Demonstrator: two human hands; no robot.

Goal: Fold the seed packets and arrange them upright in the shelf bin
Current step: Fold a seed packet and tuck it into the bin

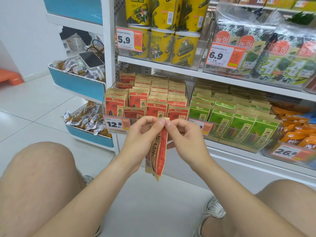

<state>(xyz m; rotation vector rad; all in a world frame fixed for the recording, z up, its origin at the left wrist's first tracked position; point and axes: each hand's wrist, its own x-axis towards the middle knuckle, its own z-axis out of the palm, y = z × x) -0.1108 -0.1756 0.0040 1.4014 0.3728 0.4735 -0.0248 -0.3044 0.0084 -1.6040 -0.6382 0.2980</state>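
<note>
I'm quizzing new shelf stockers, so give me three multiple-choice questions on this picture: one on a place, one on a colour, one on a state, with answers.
1. Where do the green packets stand relative to the shelf bin of red packets?
A) To its right
B) To its left
C) On the shelf above

2. What colour is the face of the held packet?
A) Blue
B) Green
C) Red

3. How is the held packet kept now?
A) Lying on the floor
B) Pinched at its top by the left hand and right hand
C) Standing in the bin

Answers:
1 A: they stand just right of it on the same shelf.
2 C: its printed face is red.
3 B: both hands' fingertips meet at its top edge.
</note>
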